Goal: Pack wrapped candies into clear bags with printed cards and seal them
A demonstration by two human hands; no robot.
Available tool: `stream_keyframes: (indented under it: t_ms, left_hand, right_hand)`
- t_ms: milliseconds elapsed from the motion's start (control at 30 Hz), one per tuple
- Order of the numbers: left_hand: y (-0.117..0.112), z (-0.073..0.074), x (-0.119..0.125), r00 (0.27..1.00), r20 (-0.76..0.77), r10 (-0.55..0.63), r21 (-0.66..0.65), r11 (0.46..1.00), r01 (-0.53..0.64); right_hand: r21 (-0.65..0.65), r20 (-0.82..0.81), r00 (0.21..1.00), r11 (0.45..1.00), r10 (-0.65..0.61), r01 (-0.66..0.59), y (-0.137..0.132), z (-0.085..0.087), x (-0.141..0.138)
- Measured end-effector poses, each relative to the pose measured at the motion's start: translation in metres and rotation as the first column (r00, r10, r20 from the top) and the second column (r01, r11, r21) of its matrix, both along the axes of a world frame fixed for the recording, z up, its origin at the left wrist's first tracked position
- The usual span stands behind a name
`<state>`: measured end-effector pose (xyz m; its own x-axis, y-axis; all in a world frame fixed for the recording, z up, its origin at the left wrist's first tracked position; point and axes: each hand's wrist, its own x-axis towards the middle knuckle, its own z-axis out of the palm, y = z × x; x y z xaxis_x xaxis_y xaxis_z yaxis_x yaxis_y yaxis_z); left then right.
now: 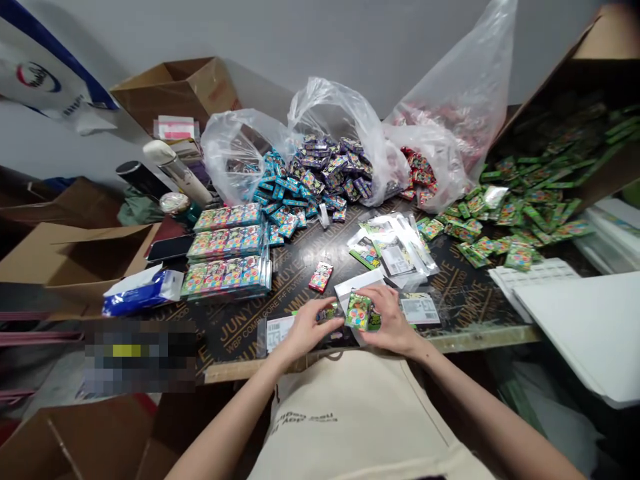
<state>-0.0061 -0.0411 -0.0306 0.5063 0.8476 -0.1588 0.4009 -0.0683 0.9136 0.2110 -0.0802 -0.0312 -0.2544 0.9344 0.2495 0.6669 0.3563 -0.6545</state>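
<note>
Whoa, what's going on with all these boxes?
A person's right hand holds a small green patterned box; the left hand is close beside it, but I can't tell if it grips anything. A small red-and-white box lies on the black printed tabletop. Behind, small purple boxes spill from a clear plastic bag; small green boxes lie heaped to the right.

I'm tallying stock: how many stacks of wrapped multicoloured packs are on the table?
3, one behind another at the left: the front stack, the middle stack and the back stack. Others could be hidden from this view.
</note>
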Motion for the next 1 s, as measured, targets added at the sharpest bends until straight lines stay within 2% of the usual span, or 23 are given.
stream_keyframes:
  t_ms: [33,67,133,200,300,500,667,867,1000]
  left_hand:
    - [0.001,-0.002,-0.011,0.994,-0.101,-0.043,0.135,0.989,0.056]
    - [0.001,-0.005,-0.023,0.976,-0.194,-0.1,0.209,0.968,0.141]
    - [0.001,-0.013,-0.042,0.93,-0.323,-0.176,0.254,0.93,0.265]
    - [0.0,-0.023,-0.053,0.907,-0.373,-0.193,0.256,0.919,0.301]
    - [-0.001,-0.037,-0.057,0.917,-0.366,-0.157,0.272,0.925,0.267]
    - [0.0,-0.049,-0.059,0.94,-0.319,-0.118,0.317,0.922,0.223]
    - [0.0,-0.047,-0.06,0.946,-0.308,-0.1,0.306,0.931,0.198]
    - [0.003,-0.039,-0.06,0.952,-0.282,-0.116,0.259,0.947,0.192]
    - [0.003,-0.039,-0.061,0.96,-0.262,-0.101,0.257,0.951,0.17]
  right_hand:
    - [0.001,0.02,0.999,0.999,-0.036,0.036,-0.001,-0.006,0.002]
    - [-0.001,0.042,0.998,0.999,-0.053,0.053,-0.002,-0.012,0.004]
    - [-0.012,0.083,0.996,0.999,-0.041,0.042,-0.004,-0.024,0.005]
    - [-0.032,0.112,0.994,0.999,-0.008,0.011,-0.005,-0.033,0.002]
    - [-0.092,0.092,0.995,0.995,0.044,-0.036,-0.005,-0.04,-0.004]
    - [-0.251,-0.18,0.965,0.939,0.192,-0.234,0.0,-0.041,0.002]
    - [-0.329,-0.251,0.939,0.892,0.234,-0.31,0.006,-0.043,0.008]
    - [-0.276,-0.222,0.918,0.882,0.328,-0.382,0.012,-0.039,0.012]
    - [-0.259,-0.22,0.906,0.874,0.361,-0.411,0.013,-0.032,0.019]
